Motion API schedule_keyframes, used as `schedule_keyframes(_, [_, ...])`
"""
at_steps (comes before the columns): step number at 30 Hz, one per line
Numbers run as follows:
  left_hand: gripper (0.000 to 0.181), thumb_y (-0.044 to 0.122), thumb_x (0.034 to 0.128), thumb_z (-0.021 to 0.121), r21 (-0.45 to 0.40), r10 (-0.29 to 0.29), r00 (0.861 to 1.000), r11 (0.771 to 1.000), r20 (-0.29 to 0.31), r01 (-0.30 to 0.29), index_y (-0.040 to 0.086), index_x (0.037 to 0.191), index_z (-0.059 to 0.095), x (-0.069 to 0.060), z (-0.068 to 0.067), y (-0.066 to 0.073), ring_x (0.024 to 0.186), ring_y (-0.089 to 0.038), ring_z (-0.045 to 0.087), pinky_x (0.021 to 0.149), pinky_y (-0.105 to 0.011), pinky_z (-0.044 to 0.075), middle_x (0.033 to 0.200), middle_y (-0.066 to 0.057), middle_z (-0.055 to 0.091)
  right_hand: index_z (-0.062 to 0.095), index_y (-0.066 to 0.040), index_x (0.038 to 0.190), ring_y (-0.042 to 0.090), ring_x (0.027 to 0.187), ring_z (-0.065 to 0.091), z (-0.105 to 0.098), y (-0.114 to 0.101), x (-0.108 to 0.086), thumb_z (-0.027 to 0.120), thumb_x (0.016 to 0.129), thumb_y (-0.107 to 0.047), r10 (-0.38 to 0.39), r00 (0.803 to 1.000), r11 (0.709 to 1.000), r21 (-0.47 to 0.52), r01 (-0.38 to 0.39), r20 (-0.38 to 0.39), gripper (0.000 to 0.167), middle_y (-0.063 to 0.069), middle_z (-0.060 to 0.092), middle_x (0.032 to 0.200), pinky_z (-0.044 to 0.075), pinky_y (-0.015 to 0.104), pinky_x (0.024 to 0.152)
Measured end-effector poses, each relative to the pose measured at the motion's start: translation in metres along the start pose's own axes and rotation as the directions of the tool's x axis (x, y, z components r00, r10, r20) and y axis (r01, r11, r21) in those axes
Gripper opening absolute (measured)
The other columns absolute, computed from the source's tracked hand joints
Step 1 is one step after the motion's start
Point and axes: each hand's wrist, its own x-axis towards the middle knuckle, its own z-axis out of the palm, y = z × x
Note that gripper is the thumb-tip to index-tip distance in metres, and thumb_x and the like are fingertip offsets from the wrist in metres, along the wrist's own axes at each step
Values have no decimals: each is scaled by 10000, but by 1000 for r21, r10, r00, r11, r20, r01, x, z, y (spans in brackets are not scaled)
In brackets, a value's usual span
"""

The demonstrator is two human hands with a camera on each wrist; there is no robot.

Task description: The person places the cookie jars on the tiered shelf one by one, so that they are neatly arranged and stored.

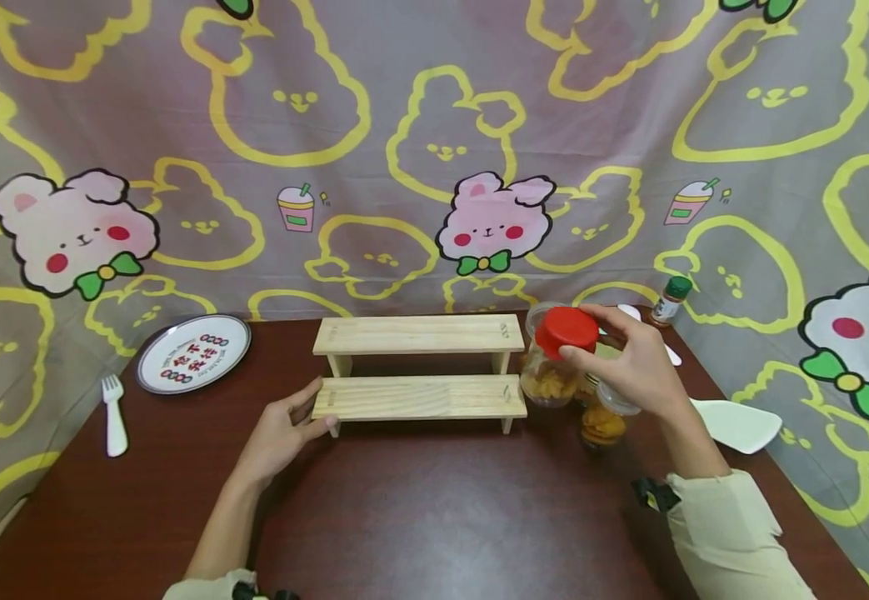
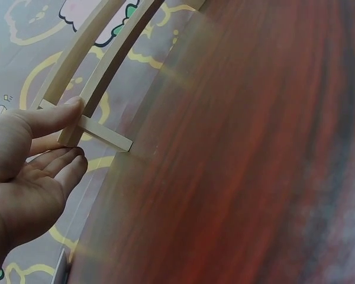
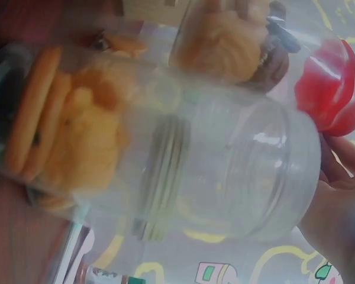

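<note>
A pale wooden two-tier rack (image 1: 419, 398) stands on the table. At the left end of its lower board my left hand (image 1: 284, 437) grips the wood, thumb at the front edge, as the left wrist view (image 2: 32, 154) also shows. My right hand (image 1: 640, 362) holds a red lid (image 1: 567, 329) between thumb and fingers. Under that lid, by the rack's right end, is a clear jar (image 1: 550, 383) of yellowish snacks; whether the lid sits fully on it I cannot tell. Another clear snack jar (image 3: 219, 154) fills the right wrist view, blurred.
On the left are a white plate (image 1: 217, 367) with red print and a white fork (image 1: 115, 425). To the right lie a white spatula (image 1: 737, 425) and a green-capped seasoning bottle (image 1: 670, 302). A patterned cloth (image 1: 374, 192) hangs behind the dark table (image 1: 434, 517).
</note>
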Motion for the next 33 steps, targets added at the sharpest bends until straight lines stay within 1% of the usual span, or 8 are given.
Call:
schedule_keyframes(3, [733,76,930,746,-8,-3,1000,1000,4,3,-90,1521,346,0,0,0,1441,-331,318,1029,-247,404,1603,-221,292,615,-11,1365,250,1073,652,1,-4,2,846,843,-157,-10,1000,998,54,12,-27,589,175,643,1266,471,67,844])
schedule_keyframes(7, [736,90,927,754,1,-2,1000,1000,1,2,-82,1521,357,0,0,0,1436,-331,331,1029,-252,405,1595,-211,315,602,-6,1382,79,1061,649,4,-9,5,838,839,-112,-25,998,993,115,32,-61,601,179,641,1277,487,95,873])
schedule_keyframes(10, [738,94,924,758,4,0,1000,1000,0,0,-79,1521,360,0,0,0,1431,-330,340,1031,-263,406,1588,-208,329,601,-3,1383,2,1054,620,6,-14,7,823,847,-103,-29,995,987,153,43,-94,589,176,643,1274,487,116,906])
schedule_keyframes(14, [740,91,925,756,2,1,1000,1000,5,-1,-83,1522,355,0,0,0,1430,-333,339,1034,-276,405,1587,-210,327,611,13,1364,43,1040,626,10,-22,12,807,856,-90,-31,986,978,199,64,-162,553,166,643,1257,498,145,920])
schedule_keyframes(18, [742,94,925,757,9,1,1000,1000,3,-1,-82,1522,355,0,0,0,1432,-339,337,1042,-288,398,1587,-209,331,616,32,1347,99,1001,645,17,-29,19,799,852,-56,-43,971,959,263,107,-237,534,171,644,1229,522,167,902])
schedule_keyframes(21, [743,94,924,758,10,1,1000,1000,2,-1,-79,1524,354,1,-1,0,1432,-339,336,1044,-292,397,1585,-206,336,620,31,1345,117,992,650,22,-33,24,801,843,-42,-48,960,947,294,132,-275,538,164,650,1220,531,175,887])
schedule_keyframes(27, [741,82,925,754,-3,0,1000,1000,1,0,-86,1522,349,1,-1,0,1431,-340,335,1025,-276,416,1586,-215,330,607,32,1356,115,1032,622,36,-41,32,813,829,-42,-28,958,947,299,117,-287,571,139,644,1255,519,179,902])
schedule_keyframes(33, [740,81,927,751,-10,-3,1000,1000,2,3,-83,1525,347,0,0,-1,1433,-340,330,1023,-260,414,1590,-209,326,572,120,1339,118,1018,611,44,-63,33,793,817,29,-10,961,938,331,105,-276,574,252,615,1247,518,167,880])
